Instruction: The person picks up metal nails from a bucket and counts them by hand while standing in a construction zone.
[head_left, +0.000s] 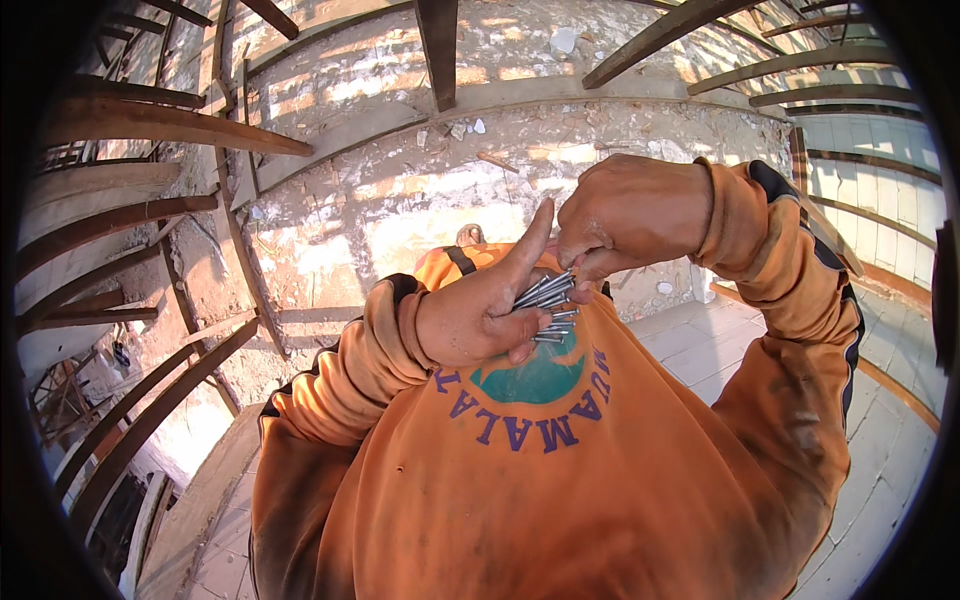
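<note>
Out front of the orange sweatshirt point(480, 500), L hand point(470, 320) is wrapped round a bunch of steel nails point(548, 295), one digit sticking up; R hand point(635, 210) is at the bunch's right side, thumb & fingertips bent in on the nail ends, can't tell if pinching one. Nails prob. light singly, weightier bunched, stiff, slick, not fragile, apt to slide apart; best taken one at a time mid-shank, off the points. Beyond: sunlit dusty ground point(400, 180) w/ debris, timber beams point(190, 125) left & far
</note>
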